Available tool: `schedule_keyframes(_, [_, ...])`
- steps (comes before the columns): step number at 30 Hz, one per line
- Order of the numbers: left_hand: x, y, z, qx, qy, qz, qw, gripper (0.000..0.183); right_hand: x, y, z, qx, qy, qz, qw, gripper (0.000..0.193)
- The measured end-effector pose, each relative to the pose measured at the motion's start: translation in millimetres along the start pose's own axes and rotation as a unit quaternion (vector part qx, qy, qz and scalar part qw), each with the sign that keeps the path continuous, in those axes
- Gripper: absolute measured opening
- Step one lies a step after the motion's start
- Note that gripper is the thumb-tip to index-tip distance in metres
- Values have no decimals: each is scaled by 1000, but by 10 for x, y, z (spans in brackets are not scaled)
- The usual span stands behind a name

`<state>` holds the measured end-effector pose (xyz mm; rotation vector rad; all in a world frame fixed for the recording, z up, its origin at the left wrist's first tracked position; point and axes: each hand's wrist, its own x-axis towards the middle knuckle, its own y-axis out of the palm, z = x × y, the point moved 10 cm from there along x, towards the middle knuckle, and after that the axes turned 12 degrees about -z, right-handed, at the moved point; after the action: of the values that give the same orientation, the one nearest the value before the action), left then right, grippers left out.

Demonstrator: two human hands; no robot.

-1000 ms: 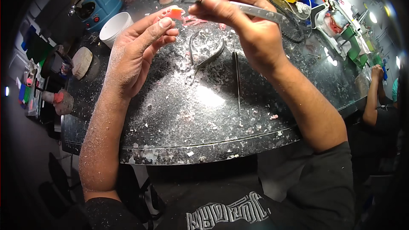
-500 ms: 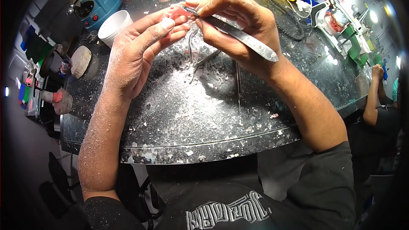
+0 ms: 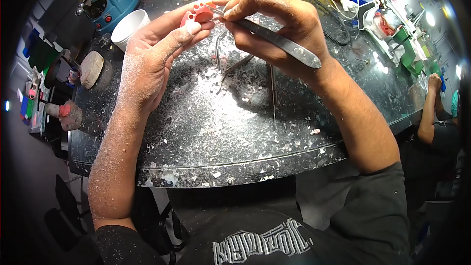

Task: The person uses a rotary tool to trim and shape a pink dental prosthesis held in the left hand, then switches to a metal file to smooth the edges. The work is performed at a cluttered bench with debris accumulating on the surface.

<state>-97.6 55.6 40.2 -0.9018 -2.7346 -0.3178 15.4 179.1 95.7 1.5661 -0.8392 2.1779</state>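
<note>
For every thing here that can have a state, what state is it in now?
left hand: dusted white, holding the pink denture piece
right hand: gripping the flat metal tool, tip at the pink piece
white round cup: upright, open
dark speckled bench: strewn with pale scrapings

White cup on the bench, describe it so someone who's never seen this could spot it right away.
Start at the dark speckled bench and go to its far left corner, where a blue machine stands. The white cup sits just right of it, beyond the left hand. It is the only plain white, open-topped round thing there.
</note>
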Motion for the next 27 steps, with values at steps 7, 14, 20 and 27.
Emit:
schedule_keyframes(7, [-14, -6, 26, -7, -5, -15, 1000, 41, -10, 38, -12, 14, 90, 13, 996, 14])
schedule_keyframes(14, [-10, 2, -10, -8, 20, -27, 999, 43, -113, 57, -178, 124, 190, -91, 970, 19])
schedule_keyframes(20, [-1, -6, -19, 8, 34, -32, 999, 44, -142, 48, -217, 145, 213, -113, 960, 19])
schedule_keyframes(27, [-10, -38, -48, 75, 58, -43, 995, 42, -75, 41, -64, 62, 123, -85, 987, 15])
